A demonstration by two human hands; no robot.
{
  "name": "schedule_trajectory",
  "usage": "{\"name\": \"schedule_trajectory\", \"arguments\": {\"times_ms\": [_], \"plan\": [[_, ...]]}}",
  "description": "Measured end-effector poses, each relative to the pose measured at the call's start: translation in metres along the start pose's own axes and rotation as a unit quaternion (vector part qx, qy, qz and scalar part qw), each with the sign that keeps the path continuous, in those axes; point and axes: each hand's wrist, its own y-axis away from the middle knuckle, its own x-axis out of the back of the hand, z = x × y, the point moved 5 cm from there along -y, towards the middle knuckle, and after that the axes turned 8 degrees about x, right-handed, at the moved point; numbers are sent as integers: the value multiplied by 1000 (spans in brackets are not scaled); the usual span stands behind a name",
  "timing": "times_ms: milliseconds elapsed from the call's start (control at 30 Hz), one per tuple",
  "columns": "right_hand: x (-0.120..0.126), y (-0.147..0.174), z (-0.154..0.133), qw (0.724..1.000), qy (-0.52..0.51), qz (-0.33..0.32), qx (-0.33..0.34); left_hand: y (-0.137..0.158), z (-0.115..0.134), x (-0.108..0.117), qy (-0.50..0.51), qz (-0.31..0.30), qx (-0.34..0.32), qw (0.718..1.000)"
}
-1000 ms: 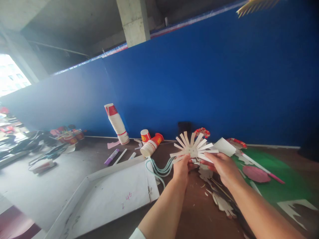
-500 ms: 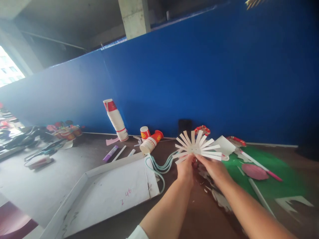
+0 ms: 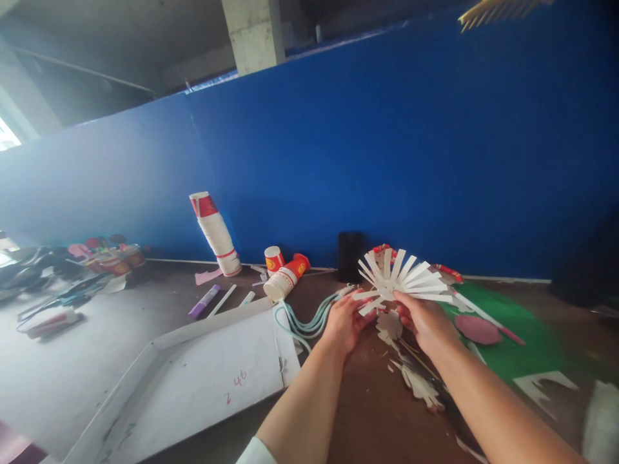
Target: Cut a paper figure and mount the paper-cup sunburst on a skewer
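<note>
A white paper cup cut into strips is splayed out like a flower above the brown table. My right hand grips it near its middle, thumb on top and fingers underneath. At its left edge is my left hand, with fingers apart and partly under the lowest strips; whether they touch the paper is hard to tell. White paper scraps lie on the table below my hands.
Left of my arms lies a shallow white box lid beside a pale green cord. Behind stand a leaning stack of paper cups and fallen cups. A green sheet with a pink paper piece lies right. A blue partition rises behind.
My left hand has moved away from the cup's middle toward its left edge, its fingers spreading. My right hand still holds the strip-cut cup, which is tilted differently. The view has shifted slightly right.
</note>
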Motion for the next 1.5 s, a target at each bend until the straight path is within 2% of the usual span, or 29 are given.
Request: {"name": "schedule_trajectory", "arguments": {"times_ms": [67,167,367,633,767,833,933,1067,1200,1333,1500], "plan": [[-1,-1,2,1000,13,-25,8,1,0,0,-24,-24,31,999],[-5,-1,5,997,39,-65,19,3,-1,-1,-43,-23,56,997],[-9,5,7,990,78,-111,40,5,0,-1,-34,1,74,997],[-16,9,6,986,74,-140,43,4,-4,2,13,-20,105,994],[-16,12,-4,971,113,-207,47,5,-5,2,31,-14,107,994],[-8,9,-10,953,164,-249,49,6,-5,1,38,-4,105,994],[17,0,-19,915,287,-272,79,5,-2,3,64,11,92,994],[46,7,-18,832,462,-283,118,2,-1,4,91,7,83,992],[51,26,-9,765,558,-289,143,1,-4,4,87,-2,73,994],[45,29,-7,730,599,-292,151,2,-4,4,82,-10,58,995],[39,27,-10,712,627,-273,159,1,-4,5,93,-25,45,994]]}}
